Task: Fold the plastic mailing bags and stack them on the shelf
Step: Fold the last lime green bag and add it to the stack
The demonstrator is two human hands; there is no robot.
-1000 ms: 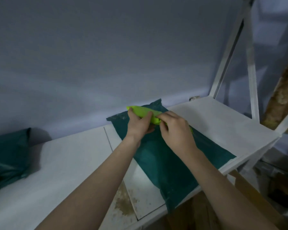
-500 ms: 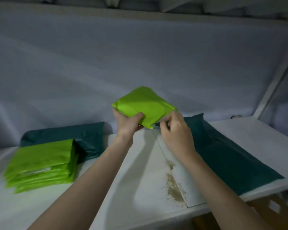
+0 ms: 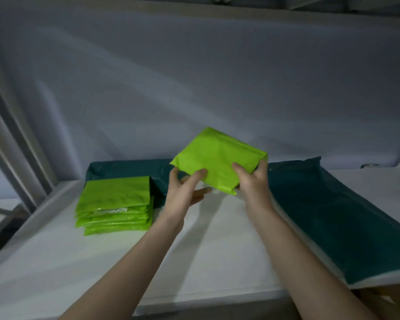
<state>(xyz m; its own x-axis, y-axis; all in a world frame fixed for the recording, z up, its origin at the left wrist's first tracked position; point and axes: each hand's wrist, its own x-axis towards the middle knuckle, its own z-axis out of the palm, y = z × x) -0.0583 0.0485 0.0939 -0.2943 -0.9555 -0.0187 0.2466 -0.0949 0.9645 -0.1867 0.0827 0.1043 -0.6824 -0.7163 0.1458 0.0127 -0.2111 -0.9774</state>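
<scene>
A folded bright-green mailing bag (image 3: 219, 158) is held up above the white shelf (image 3: 194, 262), tilted with one corner pointing down. My left hand (image 3: 183, 190) pinches its left lower edge, thumb on top and fingers beneath. My right hand (image 3: 252, 179) grips its right lower side, fingers wrapped around the edge. A stack of several folded green bags (image 3: 114, 204) lies on the shelf to the left. A flat dark-teal bag (image 3: 328, 215) lies spread on the shelf to the right.
Another dark-teal bag (image 3: 125, 169) lies against the grey back wall behind the green stack. A metal shelf upright (image 3: 16, 144) stands at the far left. The shelf's front edge (image 3: 206, 303) runs below my forearms.
The view has swung left. Both hands lifted the folded green bag off the teal bag and carried it leftward toward the green stack, turning its flat face to the camera.
</scene>
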